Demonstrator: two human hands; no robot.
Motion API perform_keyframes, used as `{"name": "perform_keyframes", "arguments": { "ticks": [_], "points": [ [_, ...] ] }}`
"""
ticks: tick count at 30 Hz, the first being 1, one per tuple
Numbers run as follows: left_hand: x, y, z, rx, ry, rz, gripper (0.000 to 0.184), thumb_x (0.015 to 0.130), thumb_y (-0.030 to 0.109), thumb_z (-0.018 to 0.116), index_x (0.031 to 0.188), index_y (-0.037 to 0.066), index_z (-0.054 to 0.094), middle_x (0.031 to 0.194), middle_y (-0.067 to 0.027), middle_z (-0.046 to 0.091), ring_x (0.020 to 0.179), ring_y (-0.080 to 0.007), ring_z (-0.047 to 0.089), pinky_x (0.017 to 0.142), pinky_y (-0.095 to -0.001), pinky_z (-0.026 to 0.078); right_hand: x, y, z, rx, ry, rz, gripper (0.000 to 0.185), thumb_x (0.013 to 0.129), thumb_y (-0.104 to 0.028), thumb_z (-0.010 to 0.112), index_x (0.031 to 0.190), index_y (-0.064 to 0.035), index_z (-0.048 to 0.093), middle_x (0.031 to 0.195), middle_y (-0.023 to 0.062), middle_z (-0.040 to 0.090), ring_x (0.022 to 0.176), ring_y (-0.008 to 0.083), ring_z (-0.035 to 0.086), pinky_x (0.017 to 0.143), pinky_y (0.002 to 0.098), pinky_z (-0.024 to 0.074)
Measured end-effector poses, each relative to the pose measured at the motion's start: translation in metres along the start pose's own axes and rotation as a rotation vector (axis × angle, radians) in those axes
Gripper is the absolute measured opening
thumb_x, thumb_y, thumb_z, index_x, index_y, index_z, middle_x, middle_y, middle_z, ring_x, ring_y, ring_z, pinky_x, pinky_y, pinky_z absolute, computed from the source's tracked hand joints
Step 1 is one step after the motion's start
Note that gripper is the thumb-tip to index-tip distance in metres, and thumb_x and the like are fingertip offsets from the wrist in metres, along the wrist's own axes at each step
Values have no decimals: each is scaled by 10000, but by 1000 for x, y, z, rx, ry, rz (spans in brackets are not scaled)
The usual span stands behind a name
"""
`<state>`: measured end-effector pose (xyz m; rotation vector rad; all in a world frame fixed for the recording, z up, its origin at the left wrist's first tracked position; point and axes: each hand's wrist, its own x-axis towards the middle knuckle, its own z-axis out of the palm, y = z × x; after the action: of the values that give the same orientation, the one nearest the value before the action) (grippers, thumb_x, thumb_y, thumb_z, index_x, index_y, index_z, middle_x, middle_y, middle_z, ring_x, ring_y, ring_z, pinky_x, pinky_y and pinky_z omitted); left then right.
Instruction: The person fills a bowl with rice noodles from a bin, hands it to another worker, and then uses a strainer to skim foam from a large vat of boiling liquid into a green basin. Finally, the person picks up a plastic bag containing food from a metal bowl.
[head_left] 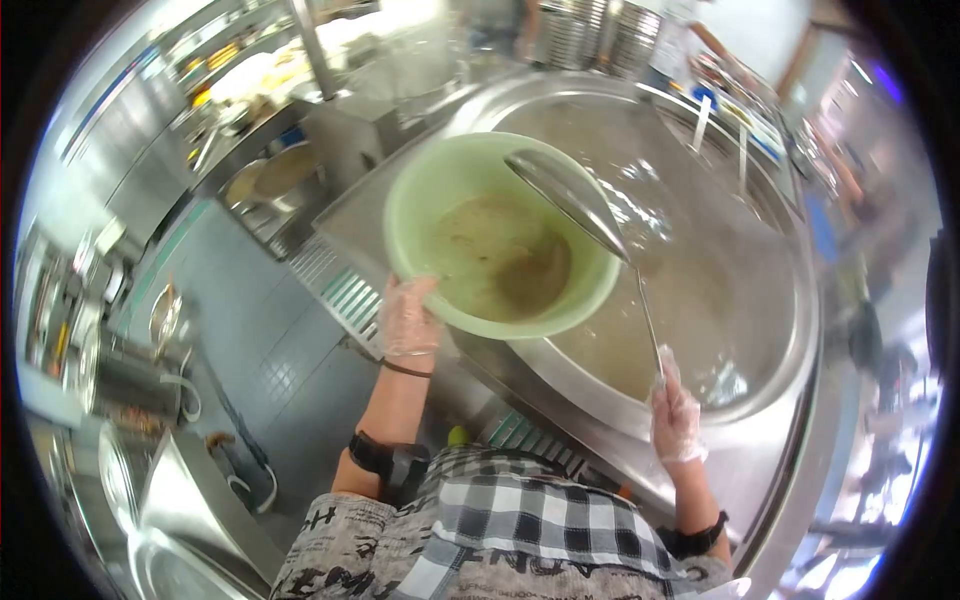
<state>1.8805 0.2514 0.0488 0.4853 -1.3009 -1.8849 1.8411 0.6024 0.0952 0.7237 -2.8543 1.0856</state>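
Note:
A pale green plastic basin [425,170], with cloudy brownish liquid inside, is held at the edge of a big steel cooking kettle [800,330]. My left hand [408,318], in a clear glove, is closed on the basin's near-left rim. In my gloved right hand [675,408] is the long thin handle of a large metal ladle [570,200]. The ladle's wide head is tilted over the basin's right side; I cannot tell whether it touches the rim or holds anything. Murky liquid [690,290] fills the kettle beneath and to the right.
Pots [290,175] stand low at the left beyond a tiled floor [240,310]. Stacked steel containers [630,35] are at the back. Long white handles [702,125] lean at the kettle's far right. Another person's arm [725,55] shows at the far side.

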Motion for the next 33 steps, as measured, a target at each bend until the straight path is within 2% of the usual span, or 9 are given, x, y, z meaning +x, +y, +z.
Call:
{"name": "perform_keyframes", "arguments": {
  "ticks": [6, 9, 11, 13, 18, 22, 24, 26, 33],
  "points": [
    [-41, 4, -67, 1243, 94, 787, 299, 605, 13, 584, 897, 66, 546, 870, -88, 582, 856, -267, 534, 765, -330, 448, 11, -6, 30, -126, -232, -145, 426, 801, -25, 458, 1221, -82, 411, 950, 191, 551, 827, 333, 548, 712, 389, 425],
    [-66, 30, -92, 891, 306, 642, 309, 646, 15, 591, 940, 61, 509, 843, -75, 586, 851, -223, 541, 741, -294, 458, 21, -11, 52, -116, -222, -399, 435, 799, -11, 449, 1226, -78, 403, 1060, 186, 536, 908, 336, 543, 750, 371, 428],
    [-75, 43, -91, 1399, 425, 741, 299, 682, 14, 589, 961, 46, 487, 845, -64, 583, 840, -189, 547, 727, -274, 463, 65, -2, 73, -60, -329, -416, 435, 801, -14, 445, 1229, -77, 399, 1105, 183, 513, 947, 336, 532, 768, 362, 425],
    [-66, 40, -97, -398, 404, 178, 250, 730, 15, 574, 962, 22, 482, 821, -42, 566, 785, -138, 544, 690, -246, 462, 111, 14, 107, -171, -457, -302, 403, 821, -38, 438, 1222, -62, 411, 1050, 146, 558, 840, 274, 577, 700, 326, 443],
    [-73, 82, -127, -629, 711, 338, 298, 706, -65, 527, 995, -3, 490, 875, -91, 543, 718, -181, 554, 613, -265, 483, 184, -40, 177, 776, -745, 44, 315, 850, -136, 484, 1151, -45, 483, 746, -19, 480, 602, 61, 422, 520, 208, 364],
    [-91, 114, -147, -516, 942, 436, 315, 696, -78, 511, 1002, -7, 490, 880, -80, 544, 738, -173, 549, 638, -264, 473, 226, -119, 235, 431, -939, -359, 190, 849, -223, 504, 952, -68, 541, 694, -16, 488, 579, 75, 449, 499, 210, 368],
    [-102, 127, -158, -436, 1036, 473, 311, 698, -72, 504, 1002, -10, 490, 883, -76, 545, 760, -173, 545, 666, -274, 466, 244, -149, 273, 617, -1255, -22, 89, 860, -194, 464, 869, -107, 451, 574, -5, 439, 386, 70, 365, 321, 208, 299],
    [-114, 125, -176, -349, 1092, 628, 318, 706, -47, 497, 1022, -20, 486, 894, -78, 544, 805, -173, 530, 718, -289, 444, 218, -228, 262, 529, -1421, -286, 115, 846, -205, 479, 857, -109, 416, 558, 16, 425, 363, 79, 354, 292, 219, 282],
    [-201, 135, -174, -397, 1492, 885, 290, 689, -39, 524, 976, -10, 491, 842, -72, 543, 732, -165, 533, 659, -265, 453, 154, -385, 296, 726, -2079, -86, 228, 834, -291, 525, 872, -76, 460, 538, 2, 414, 353, 72, 349, 298, 192, 291]
  ]
}}
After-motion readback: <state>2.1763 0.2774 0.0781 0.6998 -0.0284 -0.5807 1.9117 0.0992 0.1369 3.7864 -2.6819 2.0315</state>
